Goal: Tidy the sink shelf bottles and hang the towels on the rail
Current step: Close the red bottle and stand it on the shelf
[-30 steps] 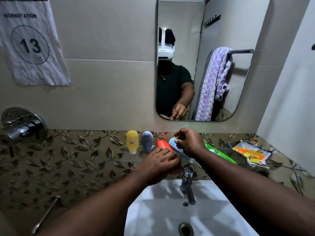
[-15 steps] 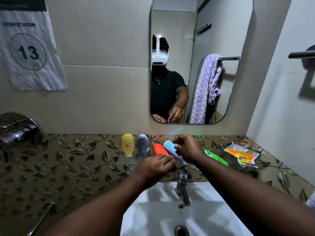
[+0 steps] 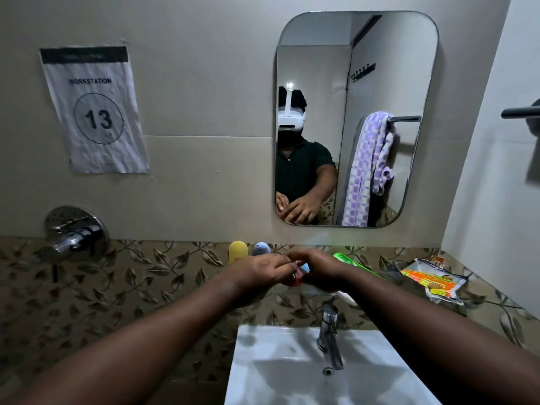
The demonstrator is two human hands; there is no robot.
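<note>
Two hands held together just above tap [image 3: 328,334]. Left hand [image 3: 263,270] curled round red bottle [image 3: 296,279]. Right hand [image 3: 318,270] wrapped round blue tube [image 3: 305,268]. Bottle and tube kept close between fingers; contact not discernible. Yellow bottle [image 3: 238,251] and grey bottle [image 3: 261,249] stood upright side by side, up-left of tap, partly hidden by left hand. Green tube [image 3: 350,261] laid up-right of tap, packet [image 3: 435,280] farther right. Purple towel [image 3: 368,168] seen reflected in mirror [image 3: 321,68] high above tap, draped over rail [image 3: 404,118].
</note>
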